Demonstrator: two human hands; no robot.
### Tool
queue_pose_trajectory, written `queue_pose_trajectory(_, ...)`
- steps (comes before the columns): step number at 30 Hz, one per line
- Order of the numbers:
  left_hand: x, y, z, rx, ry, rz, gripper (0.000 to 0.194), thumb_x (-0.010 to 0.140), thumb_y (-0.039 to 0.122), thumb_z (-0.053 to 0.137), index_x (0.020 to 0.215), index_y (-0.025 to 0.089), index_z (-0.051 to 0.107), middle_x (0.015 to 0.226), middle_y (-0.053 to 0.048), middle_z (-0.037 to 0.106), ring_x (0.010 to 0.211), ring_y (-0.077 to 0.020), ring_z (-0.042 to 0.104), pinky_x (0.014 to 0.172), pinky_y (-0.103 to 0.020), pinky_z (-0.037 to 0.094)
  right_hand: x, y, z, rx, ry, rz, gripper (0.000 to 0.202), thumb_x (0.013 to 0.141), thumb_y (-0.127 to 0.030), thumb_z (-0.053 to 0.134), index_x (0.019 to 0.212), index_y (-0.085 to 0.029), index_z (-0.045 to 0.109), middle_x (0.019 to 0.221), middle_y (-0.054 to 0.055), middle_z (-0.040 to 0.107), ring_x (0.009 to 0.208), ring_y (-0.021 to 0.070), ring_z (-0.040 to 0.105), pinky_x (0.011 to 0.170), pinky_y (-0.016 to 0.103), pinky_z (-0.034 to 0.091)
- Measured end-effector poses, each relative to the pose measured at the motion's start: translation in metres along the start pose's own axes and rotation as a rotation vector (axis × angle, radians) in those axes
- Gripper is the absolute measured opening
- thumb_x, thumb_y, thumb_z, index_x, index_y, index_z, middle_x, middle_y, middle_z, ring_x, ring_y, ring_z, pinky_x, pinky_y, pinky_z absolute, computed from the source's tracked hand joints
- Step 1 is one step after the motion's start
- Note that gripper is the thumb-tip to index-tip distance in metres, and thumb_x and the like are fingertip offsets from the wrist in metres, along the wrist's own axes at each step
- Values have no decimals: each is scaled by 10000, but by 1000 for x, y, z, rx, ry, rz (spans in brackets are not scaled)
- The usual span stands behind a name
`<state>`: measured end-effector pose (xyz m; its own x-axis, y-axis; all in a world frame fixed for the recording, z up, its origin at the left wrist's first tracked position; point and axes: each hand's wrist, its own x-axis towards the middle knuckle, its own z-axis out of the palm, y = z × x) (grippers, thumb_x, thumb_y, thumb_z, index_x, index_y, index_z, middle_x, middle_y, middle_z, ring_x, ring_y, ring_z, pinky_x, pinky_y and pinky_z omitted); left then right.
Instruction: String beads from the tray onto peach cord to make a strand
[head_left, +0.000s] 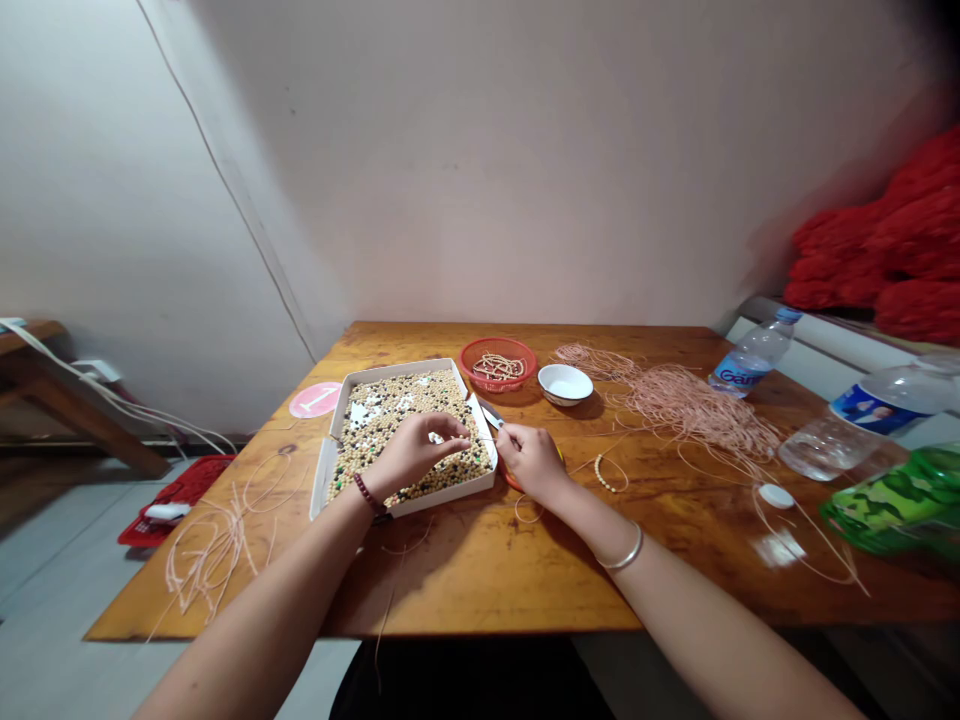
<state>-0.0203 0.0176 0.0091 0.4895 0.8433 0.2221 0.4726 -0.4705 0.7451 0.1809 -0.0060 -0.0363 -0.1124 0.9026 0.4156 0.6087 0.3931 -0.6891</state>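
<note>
A white tray (322, 480) of small beige, black and green beads stands on the wooden table. Over its right part is my left hand (421, 450), fingers curled and thumb and fingertips close together on a thin cord. Just past the tray's right edge, my right hand (531, 460) is closed in a pinch on the same cord (484, 439), which runs between both hands. Scissors (491, 415) lie beside the tray, partly hidden under my right hand. A short string of beads on a cord (600, 472) rests to the right.
Behind are a red basket (497, 385) of beaded strings and a white bowl (565, 384). Pink cords (675, 400) pile at right, near bottles (754, 350) and a white cap (776, 496). Loose cords (225, 540) and a pink round sign (315, 400) lie left.
</note>
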Motion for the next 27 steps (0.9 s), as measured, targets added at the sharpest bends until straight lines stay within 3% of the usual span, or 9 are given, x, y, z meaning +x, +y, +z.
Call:
queue_pose_trajectory(18,1,-4,1,-17,2,54,269,774,422,659,810,155,675,834,-53,695,751,-145,624,671,-244,480,0,-3,-1,-40,22,-9,344,862,-311,407,548,-176,443,502,-29,388,501,95,365,514,237,216)
queue_pose_trajectory(27,0,-3,2,-3,24,17,272,768,419,666,817,152,673,809,-47,697,741,-145,626,658,-244,489,0,-1,1,2,20,-3,318,849,-300,422,557,-174,446,507,-30,394,503,93,368,514,236,215)
